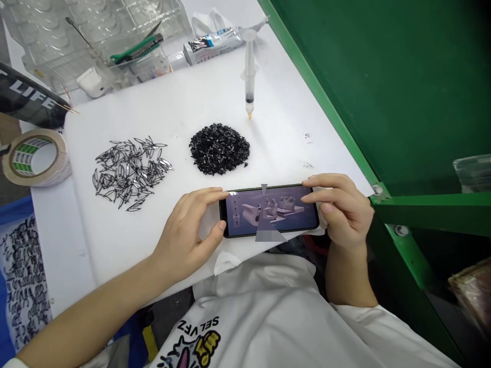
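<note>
Gripping a phone (270, 210) at the table (115, 240) edge, both hands flank it.

A small-parts assembly workshop: a white bench (115, 245) with a green frame (330, 117) holds heaps of tiny black parts (219, 148), a glue syringe (249, 76), tape (36, 157) and clear plastic trays (95, 30).

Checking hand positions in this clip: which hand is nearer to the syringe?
Right. The right hand grips the phone below and right of the syringe; the left hand lies further off, lower left.
</note>
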`<action>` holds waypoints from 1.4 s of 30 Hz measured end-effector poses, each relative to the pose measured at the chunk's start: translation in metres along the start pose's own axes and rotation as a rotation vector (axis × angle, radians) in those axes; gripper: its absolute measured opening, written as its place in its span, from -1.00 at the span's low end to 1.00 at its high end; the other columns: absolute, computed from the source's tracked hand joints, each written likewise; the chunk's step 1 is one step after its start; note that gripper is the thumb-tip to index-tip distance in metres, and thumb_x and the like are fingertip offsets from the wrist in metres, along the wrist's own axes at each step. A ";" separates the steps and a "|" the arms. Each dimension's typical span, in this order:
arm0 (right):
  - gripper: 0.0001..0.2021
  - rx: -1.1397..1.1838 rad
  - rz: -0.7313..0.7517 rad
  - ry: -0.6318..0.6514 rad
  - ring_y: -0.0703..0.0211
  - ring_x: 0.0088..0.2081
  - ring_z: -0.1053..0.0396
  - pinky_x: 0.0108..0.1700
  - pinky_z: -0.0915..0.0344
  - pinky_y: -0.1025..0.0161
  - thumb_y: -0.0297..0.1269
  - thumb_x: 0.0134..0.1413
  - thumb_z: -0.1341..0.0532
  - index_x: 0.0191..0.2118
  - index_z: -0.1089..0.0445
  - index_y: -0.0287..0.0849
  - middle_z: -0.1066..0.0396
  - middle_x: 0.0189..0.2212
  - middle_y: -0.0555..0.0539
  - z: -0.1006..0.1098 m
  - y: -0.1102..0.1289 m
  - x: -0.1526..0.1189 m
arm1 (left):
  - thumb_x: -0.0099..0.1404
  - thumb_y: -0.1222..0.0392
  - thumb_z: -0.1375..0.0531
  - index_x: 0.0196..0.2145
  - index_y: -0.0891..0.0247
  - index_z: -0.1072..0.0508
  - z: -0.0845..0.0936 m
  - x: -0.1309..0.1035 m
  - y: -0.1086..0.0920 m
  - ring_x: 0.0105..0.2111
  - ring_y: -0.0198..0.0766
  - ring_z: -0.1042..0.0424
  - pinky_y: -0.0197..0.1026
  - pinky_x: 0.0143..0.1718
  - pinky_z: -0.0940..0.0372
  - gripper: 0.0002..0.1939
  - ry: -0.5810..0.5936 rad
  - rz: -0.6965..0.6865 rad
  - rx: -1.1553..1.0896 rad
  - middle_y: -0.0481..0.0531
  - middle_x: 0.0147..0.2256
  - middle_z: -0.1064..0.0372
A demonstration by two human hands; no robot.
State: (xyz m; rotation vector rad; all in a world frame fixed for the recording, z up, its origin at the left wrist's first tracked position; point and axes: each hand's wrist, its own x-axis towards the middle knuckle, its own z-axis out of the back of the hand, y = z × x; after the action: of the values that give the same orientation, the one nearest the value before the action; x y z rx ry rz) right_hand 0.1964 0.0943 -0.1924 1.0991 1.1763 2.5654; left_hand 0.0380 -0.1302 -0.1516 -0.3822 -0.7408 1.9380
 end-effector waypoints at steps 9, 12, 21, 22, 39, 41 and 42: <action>-0.78 -0.193 0.131 0.209 -0.06 -0.05 -0.29 -0.05 -0.28 -0.08 -0.44 -0.03 -0.09 -0.34 -0.47 -0.09 -0.38 -0.11 -0.11 0.005 0.004 0.007 | 0.32 0.20 -0.04 0.04 0.24 -0.23 -0.002 0.001 0.000 0.05 -0.24 -0.18 -0.20 0.07 -0.09 -0.67 -0.004 -0.004 -0.009 0.04 0.03 -0.22; -0.78 -0.223 0.129 0.217 -0.08 -0.03 -0.28 -0.04 -0.28 -0.10 -0.47 -0.05 -0.09 -0.38 -0.46 -0.10 -0.38 -0.13 -0.11 0.004 0.006 0.008 | 0.32 0.20 -0.04 0.04 0.26 -0.23 -0.002 0.000 0.000 0.05 -0.25 -0.18 -0.21 0.07 -0.09 -0.67 -0.006 -0.008 -0.010 0.04 0.03 -0.22; -0.77 -0.214 0.083 0.112 -0.05 -0.11 -0.33 -0.11 -0.32 -0.07 -0.52 -0.11 -0.07 -0.46 -0.43 -0.11 -0.42 -0.22 -0.10 0.001 0.006 0.006 | 0.32 0.22 -0.04 0.04 0.26 -0.23 0.000 0.001 -0.001 0.05 -0.27 -0.17 -0.23 0.08 -0.08 -0.67 -0.009 -0.018 -0.016 0.03 0.03 -0.22; -0.77 -0.215 0.084 0.119 -0.05 -0.11 -0.33 -0.10 -0.32 -0.07 -0.52 -0.11 -0.07 -0.46 -0.43 -0.12 -0.42 -0.21 -0.11 0.001 0.006 0.006 | 0.32 0.22 -0.04 0.04 0.26 -0.23 -0.001 0.001 0.000 0.05 -0.27 -0.17 -0.23 0.08 -0.08 -0.67 -0.009 -0.016 -0.015 0.04 0.03 -0.22; -0.73 -0.153 0.233 0.311 -0.05 -0.03 -0.28 -0.04 -0.30 -0.11 -0.47 -0.17 -0.08 -0.40 -0.47 -0.03 -0.41 -0.16 -0.04 0.007 0.005 0.008 | 0.32 0.20 -0.04 0.04 0.26 -0.23 -0.001 0.000 0.000 0.05 -0.25 -0.18 -0.19 0.06 -0.11 -0.67 -0.007 -0.011 -0.005 0.05 0.03 -0.22; -0.73 -0.153 0.228 0.303 -0.05 -0.04 -0.29 -0.04 -0.30 -0.11 -0.47 -0.17 -0.09 -0.41 -0.48 -0.02 -0.42 -0.17 -0.03 0.006 0.004 0.008 | 0.32 0.20 -0.04 0.04 0.26 -0.23 -0.001 0.000 0.000 0.05 -0.25 -0.18 -0.20 0.07 -0.10 -0.67 -0.006 -0.012 -0.005 0.05 0.03 -0.22; -0.74 -0.153 0.227 0.296 -0.05 -0.04 -0.29 -0.05 -0.31 -0.11 -0.47 -0.17 -0.09 -0.41 -0.48 -0.02 -0.42 -0.17 -0.04 0.006 0.004 0.007 | 0.32 0.21 -0.04 0.04 0.26 -0.23 -0.001 0.000 0.000 0.05 -0.25 -0.18 -0.20 0.07 -0.10 -0.67 -0.006 -0.013 -0.005 0.04 0.03 -0.22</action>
State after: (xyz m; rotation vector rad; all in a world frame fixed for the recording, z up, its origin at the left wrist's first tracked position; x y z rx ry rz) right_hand 0.1960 0.0983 -0.1828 0.8885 0.9316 3.0184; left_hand 0.0386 -0.1297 -0.1522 -0.3738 -0.7508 1.9263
